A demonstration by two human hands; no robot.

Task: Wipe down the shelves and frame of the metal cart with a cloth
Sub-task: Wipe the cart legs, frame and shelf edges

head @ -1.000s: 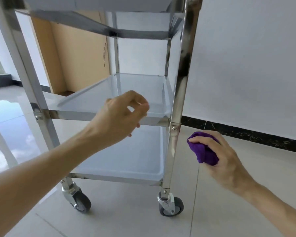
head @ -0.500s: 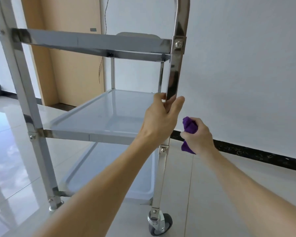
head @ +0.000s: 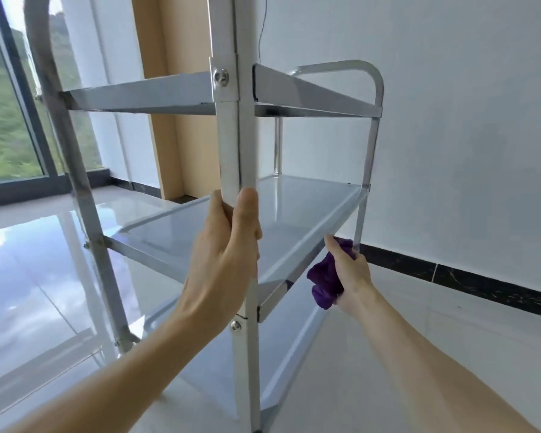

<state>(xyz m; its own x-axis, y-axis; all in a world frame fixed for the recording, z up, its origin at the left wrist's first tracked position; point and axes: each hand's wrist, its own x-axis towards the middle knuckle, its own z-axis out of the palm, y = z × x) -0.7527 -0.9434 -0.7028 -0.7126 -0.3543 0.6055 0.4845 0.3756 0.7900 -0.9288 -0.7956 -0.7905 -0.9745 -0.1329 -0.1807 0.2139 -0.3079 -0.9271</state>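
A three-tier metal cart stands in front of me, its near upright post [head: 235, 145] running down the middle of the view. My left hand [head: 228, 245] is wrapped around that post just above the middle shelf [head: 297, 220]. My right hand [head: 350, 273] holds a bunched purple cloth [head: 324, 281] pressed against the outer right rim of the middle shelf, under its edge. The top shelf [head: 144, 95] and the bottom shelf [head: 281, 354] are bare. The cart's wheels are out of view.
A white wall [head: 466, 135] with a dark baseboard [head: 481, 285] runs close along the cart's right side. A wooden door panel [head: 181, 135] stands behind it. A large window [head: 3, 120] is at left, over glossy floor tiles [head: 38, 276].
My left hand went from hovering open by the middle shelf to gripping the near post. The cart now looks turned, its right side showing. My right hand brought the cloth to the middle shelf's rim.
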